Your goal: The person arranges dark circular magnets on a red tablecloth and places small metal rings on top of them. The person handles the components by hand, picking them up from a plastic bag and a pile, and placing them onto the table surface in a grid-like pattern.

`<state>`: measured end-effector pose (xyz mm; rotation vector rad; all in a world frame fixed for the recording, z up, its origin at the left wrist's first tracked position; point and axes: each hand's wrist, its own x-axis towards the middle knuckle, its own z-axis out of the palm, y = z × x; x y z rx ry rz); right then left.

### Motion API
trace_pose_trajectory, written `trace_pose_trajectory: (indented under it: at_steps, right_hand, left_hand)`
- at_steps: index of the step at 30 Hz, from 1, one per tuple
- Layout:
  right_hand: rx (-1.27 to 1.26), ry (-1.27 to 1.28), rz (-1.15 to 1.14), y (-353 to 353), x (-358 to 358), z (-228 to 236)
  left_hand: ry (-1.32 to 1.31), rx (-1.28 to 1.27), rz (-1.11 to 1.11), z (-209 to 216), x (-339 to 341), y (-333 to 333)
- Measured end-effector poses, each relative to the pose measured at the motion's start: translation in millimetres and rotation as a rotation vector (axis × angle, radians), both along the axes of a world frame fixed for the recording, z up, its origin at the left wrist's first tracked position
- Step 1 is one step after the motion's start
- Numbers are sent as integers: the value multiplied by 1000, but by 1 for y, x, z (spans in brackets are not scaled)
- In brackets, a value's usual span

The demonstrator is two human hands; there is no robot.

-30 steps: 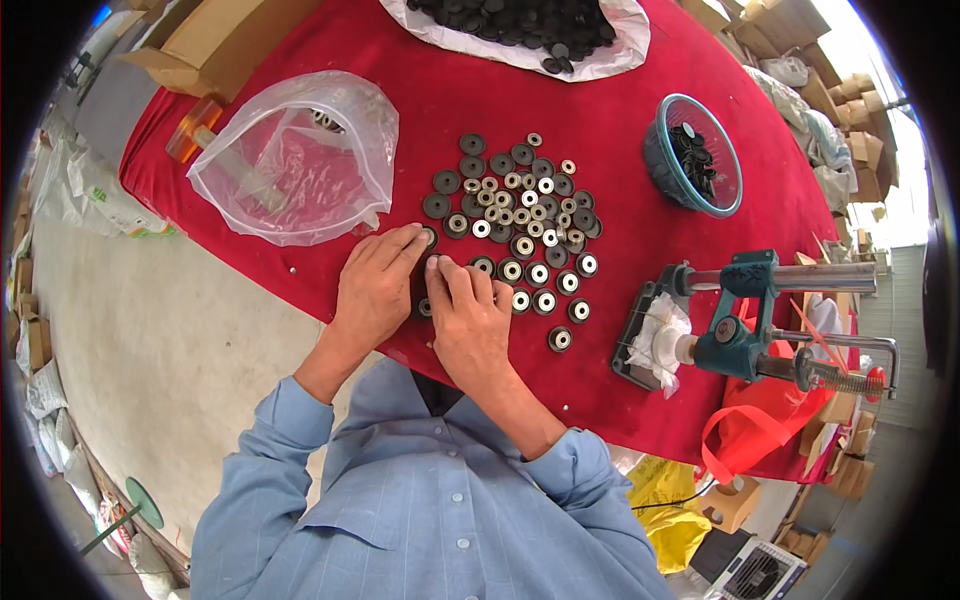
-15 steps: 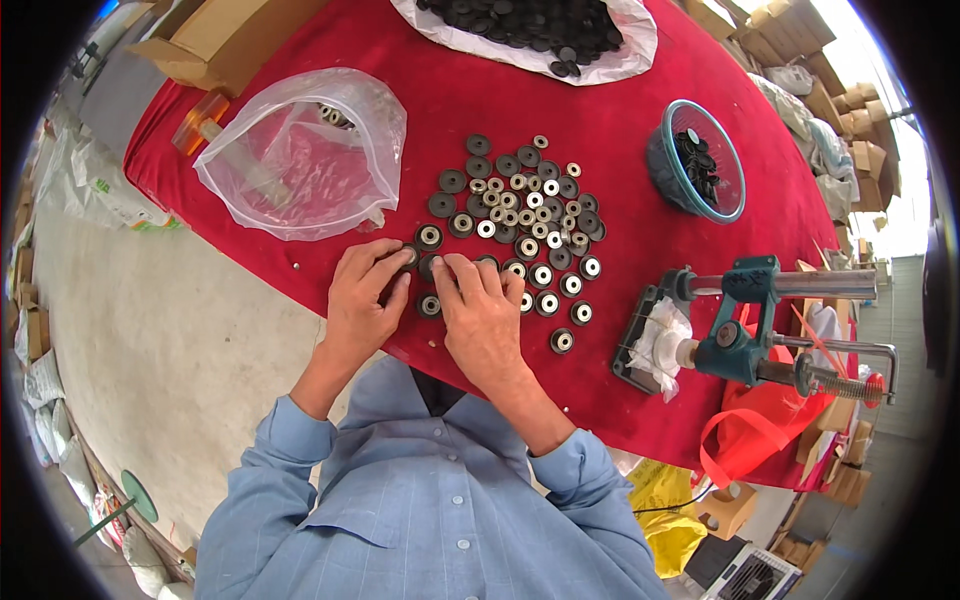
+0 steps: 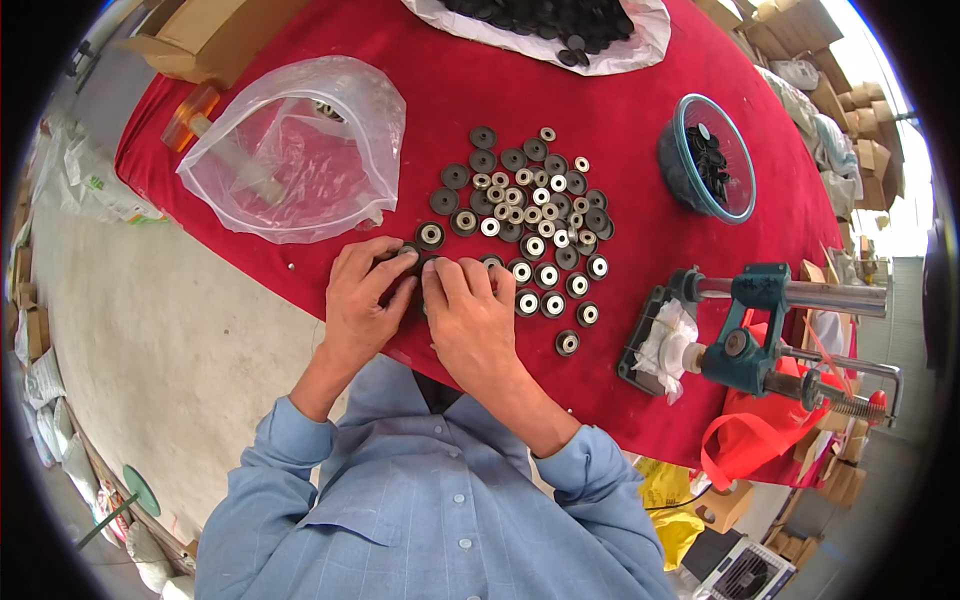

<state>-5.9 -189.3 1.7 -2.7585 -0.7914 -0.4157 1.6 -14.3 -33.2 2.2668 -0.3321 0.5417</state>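
Observation:
At the near edge of the red-covered table, my left hand is closed, thumb and fingers around a black round wheel. Close beside it, my right hand bends its fingers down over another black round part, mostly hidden beneath the fingertips. Several black wheels with metal bearings set in them, such as one assembled wheel, lie right of my right hand. Beyond them spread loose ring-shaped bearings and plain black discs, some bearings resting on discs.
A clear plastic bag holding some bearings lies at left, near a cardboard box. White sacking with black discs is at the far edge. A blue-green basket of black pieces and a green hand press stand at right.
My right hand has shifted slightly left toward my left hand, covering a bearing wheel that showed between them. My left hand stays at the black wheel. The whole view has shifted a little.

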Motion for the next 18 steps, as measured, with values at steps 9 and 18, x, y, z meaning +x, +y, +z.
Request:
trace_pose_trajectory:
  at_steps: [9,18]
  right_hand:
    - [192,-44,-38,-1,-3,-15]
    - [208,-56,-148,-48,54,-1]
  left_hand:
    - [-1,-54,7,-2,0,0]
    - [-26,35,-24,13,0,-2]
